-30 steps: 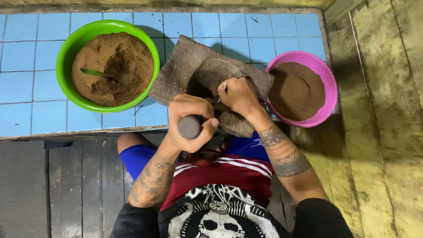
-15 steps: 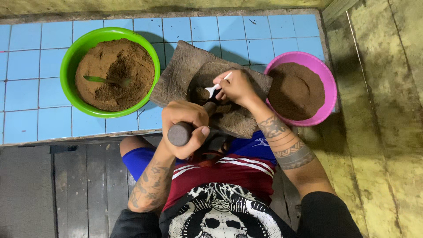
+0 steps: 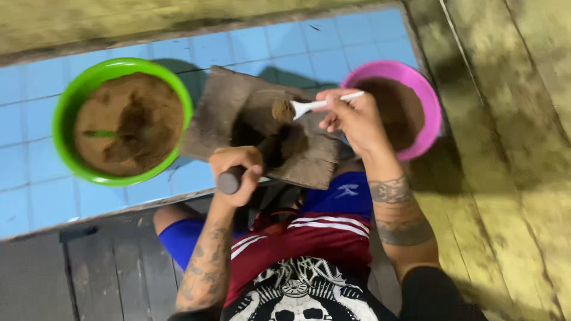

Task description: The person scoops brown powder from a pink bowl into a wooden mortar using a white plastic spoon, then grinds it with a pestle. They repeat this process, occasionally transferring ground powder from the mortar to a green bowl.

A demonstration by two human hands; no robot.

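Note:
My left hand [image 3: 237, 172] grips a dark round handle [image 3: 229, 180] at the near edge of a brown stone slab [image 3: 235, 110] that rests on my lap and the tiled ledge. My right hand [image 3: 352, 116] holds a white spoon [image 3: 321, 104] loaded with brown powder above the slab's dark hollow [image 3: 270, 139]. A green bowl [image 3: 80, 95] of brown powder, with a green spoon [image 3: 100, 134] lying in it, sits to the left of the slab. A pink bowl [image 3: 423, 101] holding brown powder stands to the right, partly behind my right hand.
The bowls stand on a blue tiled surface [image 3: 33, 178]. Dark wooden boards [image 3: 89, 273] lie below it at the left, and worn yellowish planks [image 3: 511, 148] run along the right. My legs in blue and red shorts fill the lower middle.
My right hand has lifted from the slab and moved right toward the pink bowl, raising a white spoon heaped with brown powder. The view has tilted. My left hand keeps its grip on the handle.

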